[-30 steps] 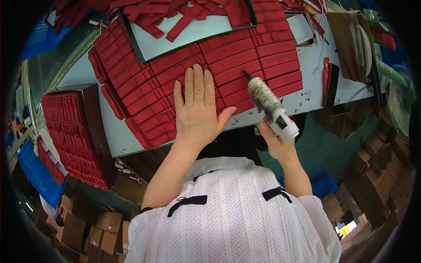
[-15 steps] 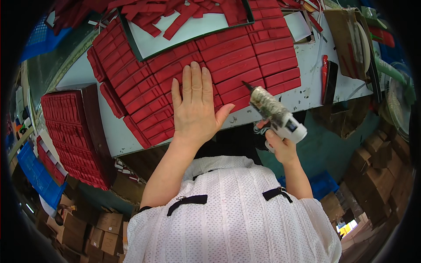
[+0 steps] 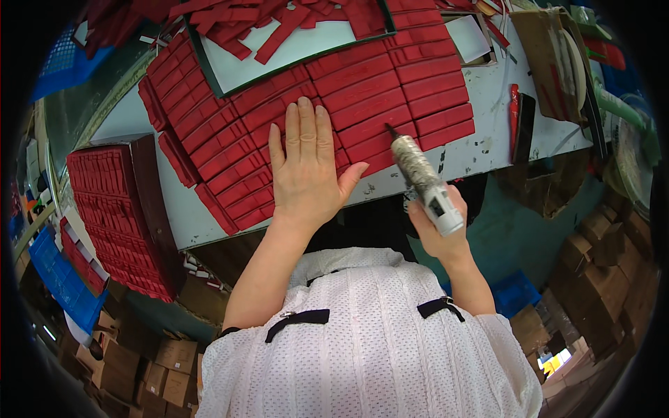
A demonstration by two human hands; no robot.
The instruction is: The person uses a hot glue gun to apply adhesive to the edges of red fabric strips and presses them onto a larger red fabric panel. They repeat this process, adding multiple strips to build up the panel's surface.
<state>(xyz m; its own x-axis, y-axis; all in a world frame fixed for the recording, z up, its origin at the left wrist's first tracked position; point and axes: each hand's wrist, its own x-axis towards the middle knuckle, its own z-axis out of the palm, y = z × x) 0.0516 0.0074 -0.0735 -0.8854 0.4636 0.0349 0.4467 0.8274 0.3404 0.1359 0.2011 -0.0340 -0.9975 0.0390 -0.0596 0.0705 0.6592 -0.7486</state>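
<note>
My left hand (image 3: pixel 304 164) lies flat with its fingers stretched out on rows of red fabric-covered pieces (image 3: pixel 369 90) laid side by side on the table. In my right hand (image 3: pixel 440 226) is a glue gun (image 3: pixel 420 175) with a white body, a stained wrapped barrel and a dark nozzle. The nozzle tip hovers over or touches one of the near red pieces, right of my left hand; I cannot tell which.
A dark-edged tray (image 3: pixel 265 66) with loose red strips (image 3: pixel 286 31) rests on the far rows. At the left stands a dark box (image 3: pixel 150 209) faced with red pieces. A red-handled tool (image 3: pixel 514 118) lies at the right, beside a cardboard piece (image 3: pixel 547 66). Cartons (image 3: pixel 599 272) are stacked lower right.
My right hand has turned the glue gun more upright, and its nozzle has shifted slightly along the red piece. The left hand stays almost in place.
</note>
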